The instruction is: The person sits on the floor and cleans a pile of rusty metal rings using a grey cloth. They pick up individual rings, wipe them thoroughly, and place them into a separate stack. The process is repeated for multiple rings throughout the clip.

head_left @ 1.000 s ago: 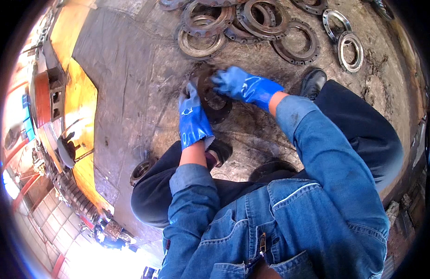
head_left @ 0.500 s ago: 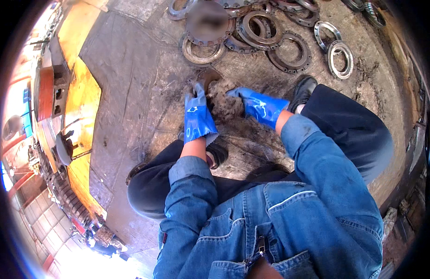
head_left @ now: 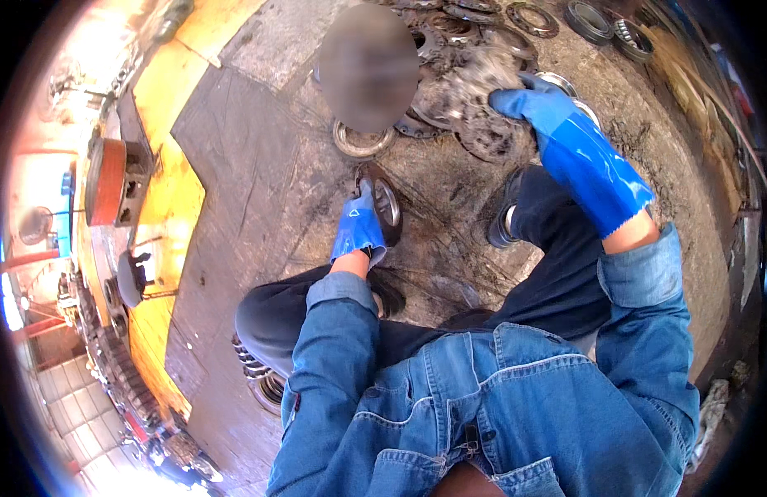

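My left hand, in a blue rubber glove, grips a dark metal ring by its left side. The ring stands tilted between my legs, its inner face shiny. My right hand, also blue-gloved, is closed on a mottled grey, rag-like wad. It is held out to the far right, above the pile of metal rings. Motion blurs the wad, so I cannot make out its exact kind. It covers part of the pile behind it.
A pale metal ring lies beyond my left hand. Several dark rings are heaped at the far side, with bearing-like rings at the far right. Yellow boards edge the dark mat on the left. A blurred round patch hides part of the pile.
My right hand has swung away to the far right with the grey wad. My left hand has shifted slightly nearer to me, and the ring it holds is now raised on edge.
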Demonstrator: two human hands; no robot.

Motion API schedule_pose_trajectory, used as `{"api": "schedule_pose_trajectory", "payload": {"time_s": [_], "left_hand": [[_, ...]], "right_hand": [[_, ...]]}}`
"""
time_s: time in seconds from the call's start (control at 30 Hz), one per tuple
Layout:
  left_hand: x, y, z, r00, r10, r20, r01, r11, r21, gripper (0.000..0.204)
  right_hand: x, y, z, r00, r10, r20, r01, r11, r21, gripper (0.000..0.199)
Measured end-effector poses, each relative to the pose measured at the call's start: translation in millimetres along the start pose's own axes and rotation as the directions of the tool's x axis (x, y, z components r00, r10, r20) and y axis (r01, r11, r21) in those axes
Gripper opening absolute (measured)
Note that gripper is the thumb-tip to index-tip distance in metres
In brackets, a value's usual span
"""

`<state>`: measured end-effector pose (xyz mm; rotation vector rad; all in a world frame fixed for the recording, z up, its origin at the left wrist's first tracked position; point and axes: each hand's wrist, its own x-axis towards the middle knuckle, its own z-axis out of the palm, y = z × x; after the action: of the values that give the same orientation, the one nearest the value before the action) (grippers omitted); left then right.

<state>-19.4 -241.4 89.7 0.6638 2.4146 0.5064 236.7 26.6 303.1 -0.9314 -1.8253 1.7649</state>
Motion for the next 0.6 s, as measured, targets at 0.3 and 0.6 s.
{"api": "schedule_pose_trajectory", "payload": {"time_s": [0.3,0.6], "left_hand": [[-41,85,-185,0.975,0.219,0.037,-0.220,0.938,0.267,0.059],[-84,-58,-301,0.995,-0.035,-0.088,0.030,0.997,-0.065,0.033]], "right_hand": [[16,2,20,0.997,-0.058,-0.049,0.039,0.945,-0.325,0.073],[25,19,-11,0.979,0.201,0.031,-0.199,0.979,-0.041,0.077]]}}
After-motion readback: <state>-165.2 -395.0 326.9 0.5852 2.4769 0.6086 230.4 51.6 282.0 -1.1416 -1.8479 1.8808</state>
